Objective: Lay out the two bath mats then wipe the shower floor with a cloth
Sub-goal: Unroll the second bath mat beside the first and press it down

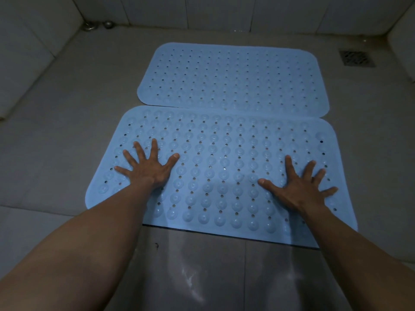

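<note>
Bare floor (67, 122) lies open around both mats (224, 176) (drain grate (356, 58) far right).

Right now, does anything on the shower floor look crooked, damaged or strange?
Nothing looks damaged. The near mat lies slightly askew and offset left of the far mat; their edges touch. Left hand and right hand press flat on it. Pale streaks mark the floor.

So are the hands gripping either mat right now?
No, nothing is gripped. The left hand and right hand lie flat, fingers spread, pressing on top of the near mat.
</note>
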